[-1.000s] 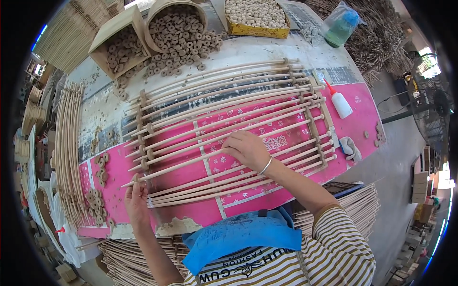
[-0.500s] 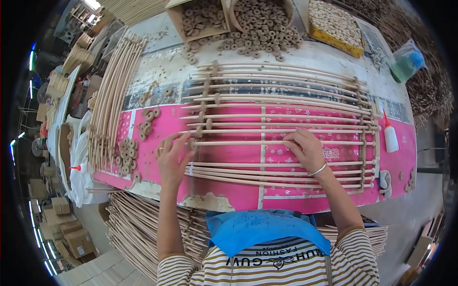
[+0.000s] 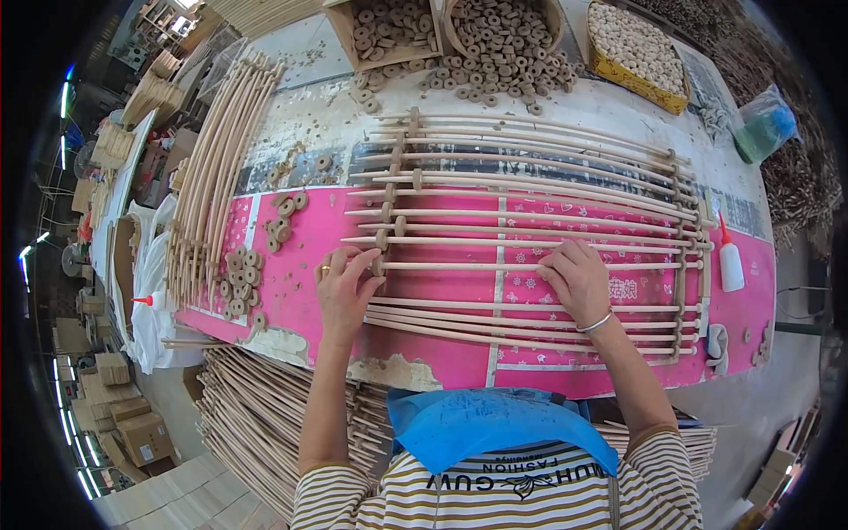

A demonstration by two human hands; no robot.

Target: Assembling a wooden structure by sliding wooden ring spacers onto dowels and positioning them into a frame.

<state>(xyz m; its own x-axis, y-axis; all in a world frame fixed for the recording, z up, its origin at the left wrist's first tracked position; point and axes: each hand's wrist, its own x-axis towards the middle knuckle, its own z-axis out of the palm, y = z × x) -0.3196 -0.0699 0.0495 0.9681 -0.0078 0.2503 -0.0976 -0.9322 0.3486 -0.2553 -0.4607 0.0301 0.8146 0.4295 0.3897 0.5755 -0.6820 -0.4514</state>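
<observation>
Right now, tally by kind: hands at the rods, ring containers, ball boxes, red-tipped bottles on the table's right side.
Hands at the rods: 2 (left hand, right hand)
Ring containers: 2 (wooden box, round tub)
Yellow ball box: 1
Red-tipped white bottle: 1
Total: 6

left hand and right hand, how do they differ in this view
The left hand wears a finger ring; the right hand has a bracelet at its wrist.
The left hand pinches a disc near the rod's left end; the right hand appears to hold the rod itself, farther right.
Both are bare, fingers bent.
</observation>
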